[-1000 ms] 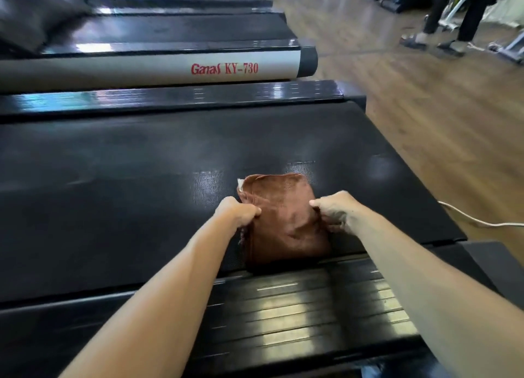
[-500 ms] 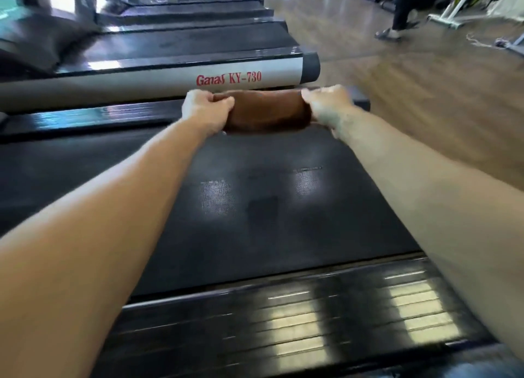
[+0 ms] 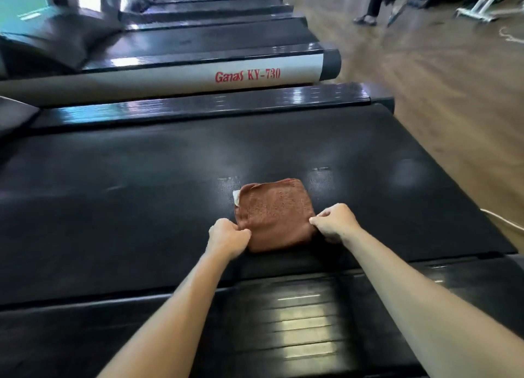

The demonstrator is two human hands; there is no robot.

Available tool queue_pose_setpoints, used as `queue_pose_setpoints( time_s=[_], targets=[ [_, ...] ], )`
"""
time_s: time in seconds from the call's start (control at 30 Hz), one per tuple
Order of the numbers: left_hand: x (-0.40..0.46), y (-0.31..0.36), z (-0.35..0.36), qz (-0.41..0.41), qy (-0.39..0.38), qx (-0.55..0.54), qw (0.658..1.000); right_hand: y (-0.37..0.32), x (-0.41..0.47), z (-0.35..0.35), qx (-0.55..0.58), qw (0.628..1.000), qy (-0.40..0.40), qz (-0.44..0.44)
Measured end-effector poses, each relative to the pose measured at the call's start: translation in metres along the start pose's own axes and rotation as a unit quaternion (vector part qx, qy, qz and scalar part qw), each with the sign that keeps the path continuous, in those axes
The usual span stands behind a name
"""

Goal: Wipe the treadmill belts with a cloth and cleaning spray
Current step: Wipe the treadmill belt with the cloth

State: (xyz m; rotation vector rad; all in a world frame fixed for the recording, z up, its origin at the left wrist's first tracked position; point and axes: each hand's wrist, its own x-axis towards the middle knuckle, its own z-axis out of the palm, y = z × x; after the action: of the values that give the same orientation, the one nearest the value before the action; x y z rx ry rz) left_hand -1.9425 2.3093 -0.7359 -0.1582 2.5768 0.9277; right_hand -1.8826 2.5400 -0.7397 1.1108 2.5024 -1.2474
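Observation:
A folded brown cloth (image 3: 273,211) lies flat on the black treadmill belt (image 3: 127,196), toward the near side of it. My left hand (image 3: 226,237) grips the cloth's near left corner with curled fingers. My right hand (image 3: 334,221) pinches its near right edge. A white tag shows at the cloth's far left corner. No spray bottle is in view.
A ribbed black side rail (image 3: 297,321) runs along the near edge of the belt. Beyond the far rail stands a second treadmill with a white panel marked KY-730 (image 3: 246,75). Wooden floor (image 3: 453,108) lies to the right, with a white cable (image 3: 502,221) and a person's legs (image 3: 371,6) far off.
Both hands have dragged the cloth back from the belt's far rail to the near side, after pushing it out there half a second before.

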Motion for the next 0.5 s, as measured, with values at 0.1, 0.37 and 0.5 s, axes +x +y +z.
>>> queue_pose_setpoints(
  time_s=[0.1, 0.37, 0.5],
  targets=[
    [0.000, 0.001, -0.002, -0.026, -0.012, 0.009, 1.000, -0.006, -0.005, -0.006, -0.031, 0.999, 0.025, -0.003],
    [0.014, 0.022, 0.002, -0.065, 0.035, -0.054, 0.996, -0.047, -0.008, 0.058, -0.182, 0.942, 0.066, -0.275],
    [0.030, 0.033, 0.006, -0.069, 0.041, -0.075, 0.994, -0.040, 0.001, 0.087, -0.283, 0.919, 0.031, -0.274]
  ],
)
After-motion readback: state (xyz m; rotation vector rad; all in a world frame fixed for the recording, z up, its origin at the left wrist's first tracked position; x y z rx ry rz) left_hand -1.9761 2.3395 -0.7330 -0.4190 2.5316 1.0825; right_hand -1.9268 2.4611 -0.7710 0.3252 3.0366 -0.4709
